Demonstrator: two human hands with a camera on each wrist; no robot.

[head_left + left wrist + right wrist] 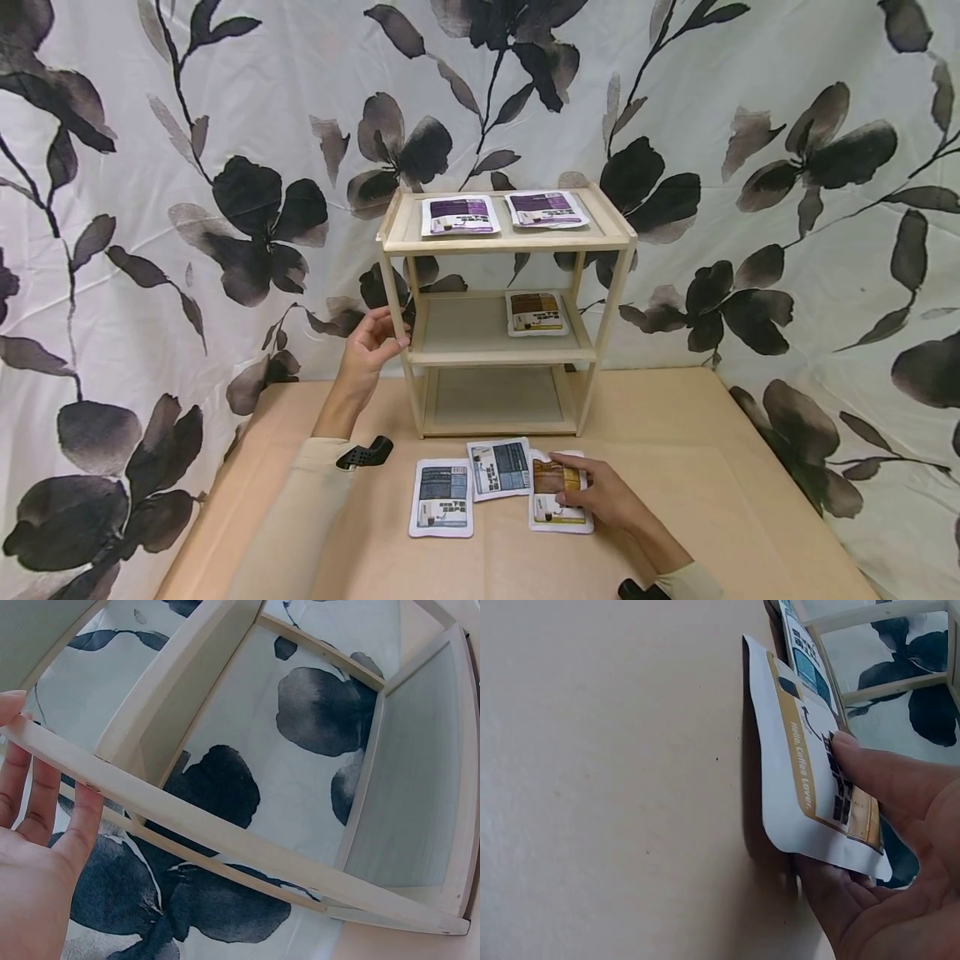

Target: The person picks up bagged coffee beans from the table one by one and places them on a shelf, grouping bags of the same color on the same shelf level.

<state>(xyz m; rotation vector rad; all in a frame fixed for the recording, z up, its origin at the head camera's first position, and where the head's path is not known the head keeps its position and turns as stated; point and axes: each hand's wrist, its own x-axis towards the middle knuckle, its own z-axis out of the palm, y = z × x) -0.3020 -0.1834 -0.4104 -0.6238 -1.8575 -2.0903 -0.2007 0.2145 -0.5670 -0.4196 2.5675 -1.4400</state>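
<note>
My left hand (365,350) grips the left front post of a small wooden shelf rack (517,358); in the left wrist view its fingers (84,817) lie behind the post. Over the table, my right hand (603,496) pinches a white, brown-labelled coffee packet (558,518). The right wrist view shows the thumb on this packet's (817,772) face and fingers beneath it, one edge raised. Beside it lie two blue-labelled packets, one (498,468) close by and another (442,497) further left.
Two purple-labelled packets, a left one (460,215) and a right one (546,209), lie on the top shelf. Another brown-labelled packet (537,313) rests at the middle shelf's right. Behind the table (675,433) hangs a floral cloth (817,275).
</note>
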